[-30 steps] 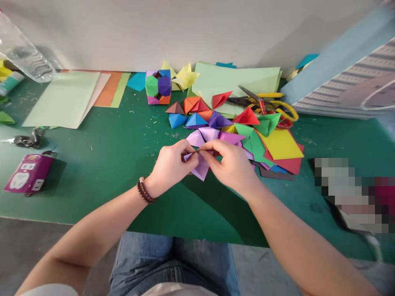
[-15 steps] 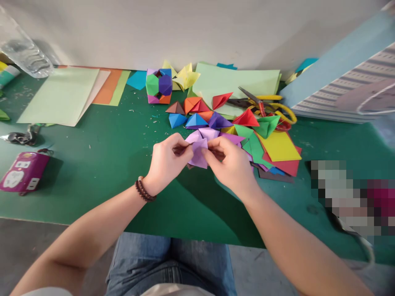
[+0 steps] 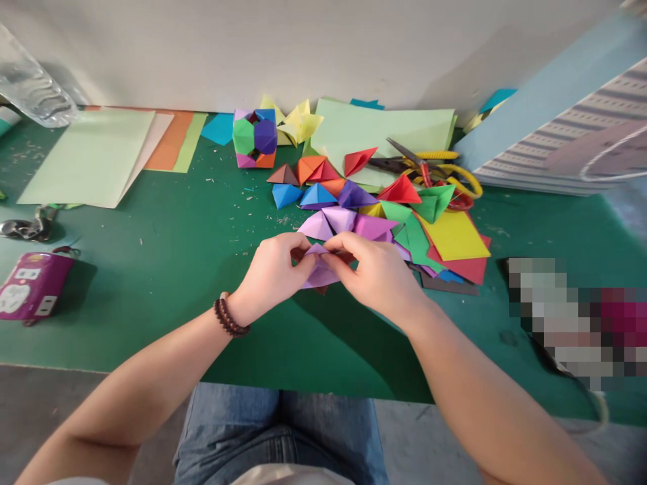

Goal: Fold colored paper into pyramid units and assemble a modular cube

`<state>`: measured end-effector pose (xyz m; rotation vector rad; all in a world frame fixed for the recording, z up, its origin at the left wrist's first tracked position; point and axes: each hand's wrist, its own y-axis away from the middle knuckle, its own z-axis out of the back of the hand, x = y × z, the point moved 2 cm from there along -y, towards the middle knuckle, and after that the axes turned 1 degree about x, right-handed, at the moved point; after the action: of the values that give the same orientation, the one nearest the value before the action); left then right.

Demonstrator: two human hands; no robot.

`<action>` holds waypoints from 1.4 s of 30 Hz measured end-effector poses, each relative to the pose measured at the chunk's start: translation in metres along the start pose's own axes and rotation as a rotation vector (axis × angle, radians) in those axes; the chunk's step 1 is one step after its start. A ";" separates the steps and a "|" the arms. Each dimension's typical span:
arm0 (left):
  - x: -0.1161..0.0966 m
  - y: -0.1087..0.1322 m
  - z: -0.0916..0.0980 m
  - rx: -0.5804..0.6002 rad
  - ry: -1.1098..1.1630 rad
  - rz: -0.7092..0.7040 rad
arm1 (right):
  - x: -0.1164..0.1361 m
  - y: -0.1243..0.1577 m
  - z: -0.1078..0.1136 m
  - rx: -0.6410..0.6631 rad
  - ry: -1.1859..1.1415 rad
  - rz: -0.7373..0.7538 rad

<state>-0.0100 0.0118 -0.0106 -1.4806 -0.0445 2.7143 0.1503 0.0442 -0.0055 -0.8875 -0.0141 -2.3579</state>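
1. Left hand (image 3: 273, 273) and right hand (image 3: 377, 273) meet just above the tabletop (image 3: 176, 269), near its front middle. Fingertips of both pinch one folded lilac paper (image 3: 319, 273).
2. Lilac paper: small and creased, held between the two hands, thumbs on top. Its lower edge shows below the fingers; the far side is hidden by them. Cannot tell whether it touches the tabletop.
3. Bracelet (image 3: 227, 316) of dark beads on the left wrist.
4. Just beyond the hands: a pile of folded triangles (image 3: 354, 199) in lilac, purple, blue, orange, red, brown and green. The nearest lilac ones lie right beside the fingertips.
5. Right of the pile: flat squares stacked loosely, a yellow square (image 3: 455, 236) on top, with red and dark ones under it.
6. Scissors (image 3: 429, 168) with yellow handles lie on a pale green sheet (image 3: 384, 128) at the back, by the wall.
7. Paper cube (image 3: 254, 138) in many colours stands at back centre, with yellow folded bits just to its right.
8. Back left: sheets (image 3: 85, 158) fanned out, pale green on top and orange beneath. A clear bottle (image 3: 30, 87) lies at the far corner.
9. Left edge: a purple box (image 3: 30, 286), with a metal clip (image 3: 23, 228) behind it.
10. Far right: a striped bag (image 3: 571, 148) lying flat.
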 end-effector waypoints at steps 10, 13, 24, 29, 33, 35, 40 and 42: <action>-0.001 0.001 -0.003 -0.156 -0.015 -0.072 | -0.004 -0.003 -0.004 -0.079 -0.226 -0.200; -0.001 0.000 -0.004 -0.091 0.025 -0.081 | -0.003 -0.002 -0.002 -0.020 -0.201 -0.165; -0.002 -0.001 0.000 -0.155 -0.010 -0.084 | -0.008 -0.005 -0.004 -0.031 -0.384 -0.171; -0.002 -0.001 -0.003 -0.119 0.031 -0.062 | -0.008 -0.006 -0.001 -0.066 -0.299 -0.180; -0.002 0.000 -0.005 -0.065 0.069 -0.023 | -0.005 -0.005 -0.001 -0.061 -0.228 -0.140; -0.003 0.000 -0.004 -0.073 0.070 -0.018 | -0.004 -0.005 -0.001 -0.072 -0.221 -0.115; -0.004 0.001 -0.003 -0.102 0.079 -0.034 | -0.002 -0.004 -0.003 -0.111 -0.221 -0.017; -0.005 0.002 -0.002 -0.111 0.069 -0.040 | -0.002 -0.004 -0.003 -0.132 -0.212 0.017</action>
<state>-0.0057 0.0100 -0.0077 -1.5833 -0.2231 2.6673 0.1468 0.0477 -0.0083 -1.1940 0.0635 -2.2590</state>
